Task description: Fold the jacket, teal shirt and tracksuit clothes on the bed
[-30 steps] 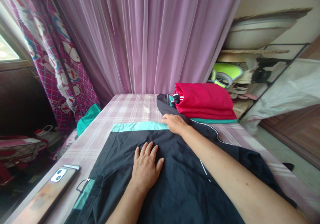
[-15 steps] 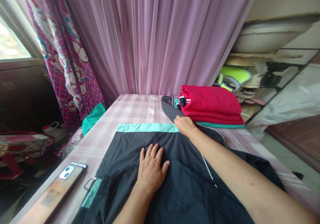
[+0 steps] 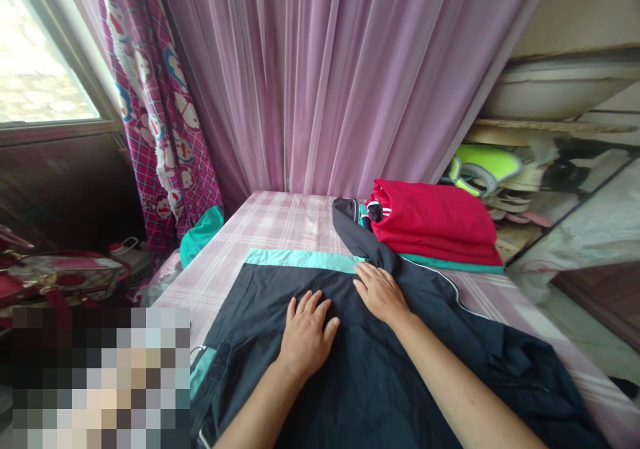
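A dark jacket (image 3: 350, 382) with a mint-green band (image 3: 300, 259) along its far edge lies spread over the table. My left hand (image 3: 307, 332) rests flat on the middle of the cloth, fingers apart. Near the right end of the green band, my right hand (image 3: 381, 292) lies on the jacket with its fingers stretched out, holding nothing. Just beyond it, a dark sleeve-like part with white piping reaches toward a folded red stack of clothes (image 3: 440, 222). A drawcord loop shows at the jacket's left side.
The table (image 3: 285, 219) has a pale checked cloth. Beneath the red stack lies a teal fabric layer (image 3: 450, 264). Purple curtains (image 3: 300, 102) hang behind the table. Shelves with a lime-green visor (image 3: 487, 162) stand at the right. A pixelated patch hides the lower left.
My right hand has let go of the dark fabric at the band's end and moved nearer, now flat on the jacket. My left hand stays on the cloth. The view has shifted slightly.
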Motion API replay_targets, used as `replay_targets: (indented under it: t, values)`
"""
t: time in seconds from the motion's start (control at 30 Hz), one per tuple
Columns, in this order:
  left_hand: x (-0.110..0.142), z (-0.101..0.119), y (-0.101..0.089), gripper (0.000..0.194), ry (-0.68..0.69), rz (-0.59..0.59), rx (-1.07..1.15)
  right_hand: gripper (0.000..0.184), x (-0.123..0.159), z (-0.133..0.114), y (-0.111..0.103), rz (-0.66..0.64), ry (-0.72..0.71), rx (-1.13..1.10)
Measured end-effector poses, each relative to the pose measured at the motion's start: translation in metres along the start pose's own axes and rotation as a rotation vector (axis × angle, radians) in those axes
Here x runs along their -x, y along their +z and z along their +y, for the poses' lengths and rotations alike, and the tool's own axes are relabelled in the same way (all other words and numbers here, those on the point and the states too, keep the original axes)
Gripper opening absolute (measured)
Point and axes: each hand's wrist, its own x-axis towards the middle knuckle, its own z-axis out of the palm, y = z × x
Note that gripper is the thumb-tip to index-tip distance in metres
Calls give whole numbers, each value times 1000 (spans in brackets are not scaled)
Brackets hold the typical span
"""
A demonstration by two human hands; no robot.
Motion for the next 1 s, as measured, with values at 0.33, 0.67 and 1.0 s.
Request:
replay_targets:
  t: [0.33,0.67,1.0]
  values:
    - [-104,-142,-99,47,-251,-3,-50,45,-2,-2,0,0,35,-19]
    - [-143,-196,-123,25,-233,-237,95,43,-2,0,4,40,26,-33]
    - [-101,-176,-150,71,-337,-411,857,43,-1,2,8,71,20,-25]
